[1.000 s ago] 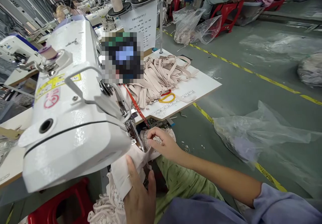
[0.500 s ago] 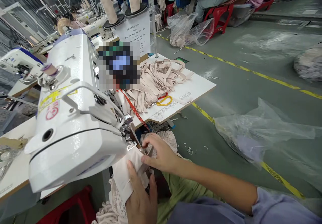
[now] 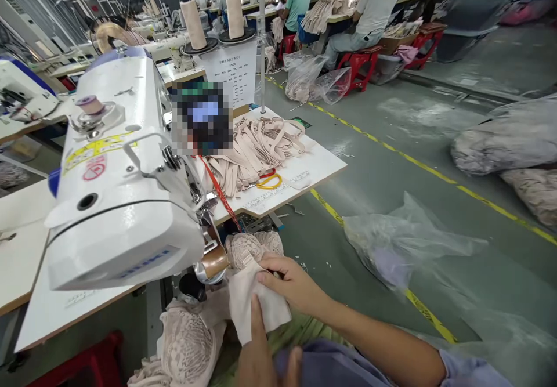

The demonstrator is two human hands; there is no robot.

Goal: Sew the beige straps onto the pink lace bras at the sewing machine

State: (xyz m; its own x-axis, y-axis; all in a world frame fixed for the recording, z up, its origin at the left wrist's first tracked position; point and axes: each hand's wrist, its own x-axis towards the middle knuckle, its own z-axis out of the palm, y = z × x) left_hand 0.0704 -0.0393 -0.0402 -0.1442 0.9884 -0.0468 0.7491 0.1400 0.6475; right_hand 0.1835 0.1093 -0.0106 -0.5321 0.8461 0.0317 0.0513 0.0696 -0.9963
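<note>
A beige bra with lace cups (image 3: 189, 335) hangs in front of the sewing machine (image 3: 126, 213). Its smooth panel (image 3: 243, 300) is stretched towards me, clear of the machine's presser area. My right hand (image 3: 289, 282) pinches the upper edge of this panel between thumb and fingers. Against the panel's lower part lies the straight index finger of my left hand (image 3: 263, 352), its thumb held apart; the other fingers are mostly hidden. Another lace cup (image 3: 248, 248) shows behind the panel, beside the machine's rounded metal arm end (image 3: 213, 262).
Beige straps (image 3: 256, 146) are heaped on the white machine table (image 3: 324, 163), near yellow-handled scissors (image 3: 270, 181). A red ribbon (image 3: 221, 192) hangs off the table's edge. Plastic bags (image 3: 391, 242) lie on the floor to the right. Co-workers (image 3: 369, 15) sit further back.
The bra panel has come away from under the presser area towards me. Both hands have shifted back and to the right with it, and the view has moved.
</note>
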